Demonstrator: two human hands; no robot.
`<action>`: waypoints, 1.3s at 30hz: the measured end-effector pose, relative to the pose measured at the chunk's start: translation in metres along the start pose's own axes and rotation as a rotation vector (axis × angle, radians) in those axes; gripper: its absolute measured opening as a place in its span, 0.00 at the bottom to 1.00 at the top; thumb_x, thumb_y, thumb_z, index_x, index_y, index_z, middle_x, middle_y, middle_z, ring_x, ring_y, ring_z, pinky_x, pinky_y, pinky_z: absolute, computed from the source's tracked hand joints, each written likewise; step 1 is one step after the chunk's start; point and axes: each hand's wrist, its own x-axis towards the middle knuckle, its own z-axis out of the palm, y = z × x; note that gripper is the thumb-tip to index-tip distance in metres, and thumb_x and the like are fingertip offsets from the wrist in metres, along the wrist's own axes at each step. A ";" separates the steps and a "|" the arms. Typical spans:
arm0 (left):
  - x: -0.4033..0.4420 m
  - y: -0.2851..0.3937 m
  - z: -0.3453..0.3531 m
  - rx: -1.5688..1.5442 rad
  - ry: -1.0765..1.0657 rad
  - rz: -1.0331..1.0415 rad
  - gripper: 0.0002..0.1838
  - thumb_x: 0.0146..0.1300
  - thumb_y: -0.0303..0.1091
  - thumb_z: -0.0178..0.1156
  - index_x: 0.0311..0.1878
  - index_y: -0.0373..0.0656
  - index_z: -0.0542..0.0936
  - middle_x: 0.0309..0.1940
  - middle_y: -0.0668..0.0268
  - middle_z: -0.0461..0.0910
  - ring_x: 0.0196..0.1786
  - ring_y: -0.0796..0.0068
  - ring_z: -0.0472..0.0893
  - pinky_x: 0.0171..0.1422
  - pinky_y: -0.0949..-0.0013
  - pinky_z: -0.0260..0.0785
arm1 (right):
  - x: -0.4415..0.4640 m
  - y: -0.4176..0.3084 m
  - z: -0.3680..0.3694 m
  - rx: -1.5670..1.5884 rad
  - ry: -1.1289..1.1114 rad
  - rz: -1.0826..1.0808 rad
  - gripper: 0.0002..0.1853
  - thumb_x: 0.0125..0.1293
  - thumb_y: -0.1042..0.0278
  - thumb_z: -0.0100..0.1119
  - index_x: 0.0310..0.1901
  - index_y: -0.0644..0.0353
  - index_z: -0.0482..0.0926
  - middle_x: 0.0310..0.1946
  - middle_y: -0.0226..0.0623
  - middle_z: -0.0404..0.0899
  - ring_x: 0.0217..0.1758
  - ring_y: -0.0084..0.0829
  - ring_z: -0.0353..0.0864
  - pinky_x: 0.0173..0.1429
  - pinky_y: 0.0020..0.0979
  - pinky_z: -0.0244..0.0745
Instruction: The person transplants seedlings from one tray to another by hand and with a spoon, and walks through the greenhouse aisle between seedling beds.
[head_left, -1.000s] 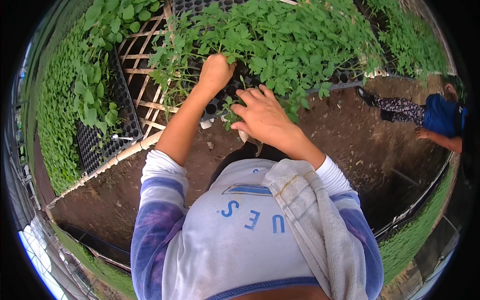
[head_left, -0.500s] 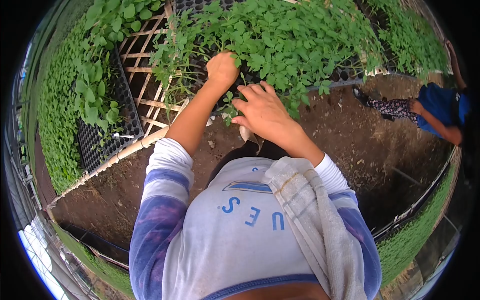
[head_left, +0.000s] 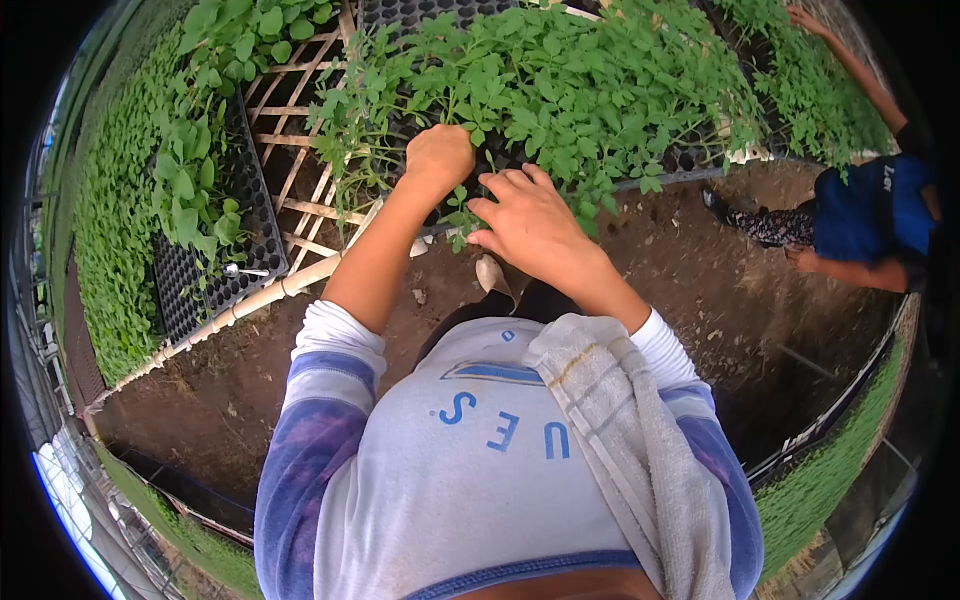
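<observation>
My left hand [head_left: 440, 158] is closed in a fist at the near edge of a dense bed of leafy green seedlings [head_left: 570, 85]. Its fingertips are turned away, so whatever it grips is hidden. Close beside it, my right hand [head_left: 535, 222] reaches over the black seedling tray [head_left: 512, 152], palm down, fingers bent and apart. A small seedling [head_left: 459, 215] stands by the right thumb and fingertips; I cannot tell whether they touch it.
Bamboo slats [head_left: 300, 140] and a bamboo rail [head_left: 285, 285] support the trays. Left lies another black tray [head_left: 190, 290] with a spoon [head_left: 245, 271] on it. Brown soil [head_left: 690, 275] lies below. At right, another person [head_left: 865, 210] reaches toward seedlings.
My left hand has shifted slightly down toward me, still closed. My right hand has hardly moved. The person at right has stretched an arm over the seedlings.
</observation>
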 end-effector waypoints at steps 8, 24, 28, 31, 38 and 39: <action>0.001 0.010 -0.005 -0.006 0.006 0.048 0.14 0.60 0.32 0.55 0.46 0.51 0.87 0.41 0.56 0.87 0.46 0.54 0.86 0.49 0.56 0.79 | 0.001 -0.006 -0.008 -0.014 -0.015 -0.027 0.17 0.59 0.59 0.69 0.47 0.59 0.84 0.54 0.43 0.78 0.60 0.44 0.74 0.69 0.48 0.64; -0.021 -0.003 -0.019 -0.020 -0.027 -0.040 0.21 0.68 0.31 0.48 0.57 0.59 0.84 0.47 0.58 0.87 0.50 0.57 0.86 0.51 0.56 0.79 | 0.064 0.077 -0.022 -0.357 0.158 0.072 0.26 0.60 0.82 0.48 0.59 0.52 0.82 0.72 0.35 0.67 0.80 0.43 0.54 0.81 0.61 0.40; -0.015 0.000 -0.010 0.066 -0.124 -0.006 0.26 0.66 0.29 0.50 0.65 0.66 0.78 0.44 0.57 0.87 0.48 0.58 0.86 0.51 0.57 0.79 | 0.065 0.086 -0.019 -0.405 0.188 0.075 0.23 0.64 0.79 0.49 0.58 0.53 0.82 0.72 0.37 0.67 0.80 0.44 0.55 0.81 0.61 0.41; -0.021 -0.005 -0.024 -0.018 -0.057 0.009 0.20 0.64 0.29 0.50 0.55 0.57 0.84 0.45 0.57 0.87 0.49 0.56 0.86 0.50 0.56 0.78 | 0.066 0.075 -0.025 -0.340 0.177 0.135 0.19 0.66 0.77 0.49 0.55 0.54 0.83 0.71 0.38 0.68 0.79 0.44 0.55 0.80 0.62 0.41; -0.018 -0.005 -0.015 -0.278 0.554 -0.035 0.08 0.61 0.30 0.61 0.42 0.42 0.77 0.35 0.54 0.82 0.36 0.47 0.83 0.39 0.49 0.75 | 0.064 0.038 -0.030 -0.308 0.186 -0.002 0.17 0.69 0.66 0.57 0.58 0.44 0.82 0.73 0.40 0.62 0.81 0.48 0.49 0.77 0.71 0.37; -0.016 -0.004 -0.012 -0.316 0.580 -0.047 0.11 0.60 0.30 0.63 0.45 0.43 0.75 0.36 0.54 0.81 0.37 0.47 0.83 0.39 0.49 0.76 | 0.073 0.038 -0.028 -0.316 0.161 0.019 0.17 0.68 0.64 0.58 0.58 0.44 0.82 0.74 0.40 0.62 0.81 0.48 0.47 0.77 0.72 0.36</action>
